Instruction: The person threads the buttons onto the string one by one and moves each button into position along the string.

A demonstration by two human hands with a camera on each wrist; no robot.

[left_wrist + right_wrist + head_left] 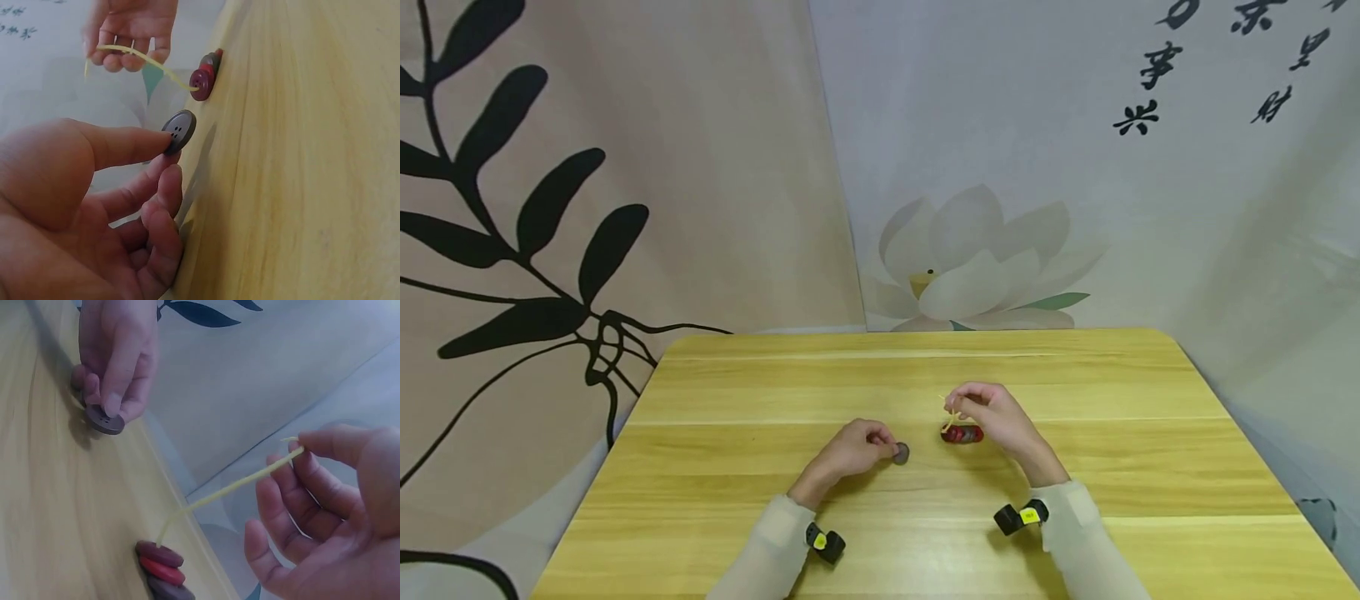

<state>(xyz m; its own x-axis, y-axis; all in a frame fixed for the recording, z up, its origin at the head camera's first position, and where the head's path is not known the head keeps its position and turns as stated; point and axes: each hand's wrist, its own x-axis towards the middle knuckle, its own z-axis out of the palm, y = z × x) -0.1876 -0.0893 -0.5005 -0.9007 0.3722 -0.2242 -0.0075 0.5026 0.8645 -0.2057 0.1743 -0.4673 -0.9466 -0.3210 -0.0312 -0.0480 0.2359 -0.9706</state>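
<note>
Between thumb and finger my left hand [855, 447] pinches a dark grey-brown button [180, 131] by its edge; its face shows several holes. My right hand [991, 414] pinches a yellow string [234, 485] close to its end, and a short tip sticks out past the fingers. From there the string runs down into a stack of threaded buttons [962, 434] lying on the table. Dark red, bright red and grey ones show in that stack, the dark red button [200, 85] nearest the string's held end. The grey-brown button is apart from the string.
The wooden table [715, 517] has its far edge against a pale curtain [737, 167] printed with leaves, a lotus and dark characters. Each wrist wears a small black camera, the left camera [826, 543] and the right camera [1021, 517].
</note>
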